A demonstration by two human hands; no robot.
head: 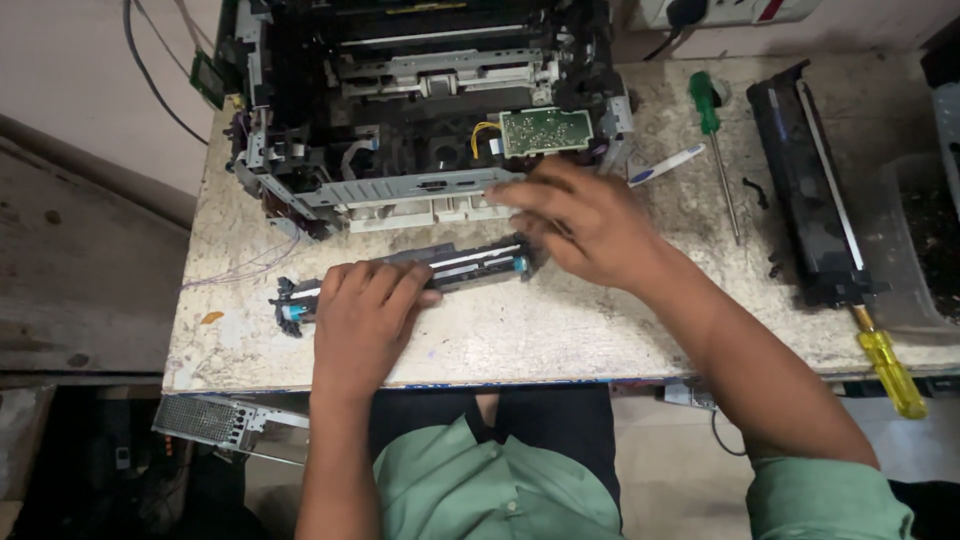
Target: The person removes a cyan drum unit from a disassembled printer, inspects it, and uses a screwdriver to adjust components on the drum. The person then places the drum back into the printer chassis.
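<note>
While both hands rest on it, long black roller unit (455, 268) lies left-right, left hand (365, 310), right hand (590, 225)

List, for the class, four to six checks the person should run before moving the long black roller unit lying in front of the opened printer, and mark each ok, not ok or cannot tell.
1. Left hand rests on the roller unit: ok.
2. Right hand at the unit's right end: ok; firm grip: cannot tell.
3. Unit lies flat on the table, apart from the printer frame: ok.
4. Green screwdriver lies off to the right, away from the hands: ok.
5. Yellow screwdriver fully on the table: not ok, it overhangs the edge.
6. Circuit board wires free: cannot tell.
</note>
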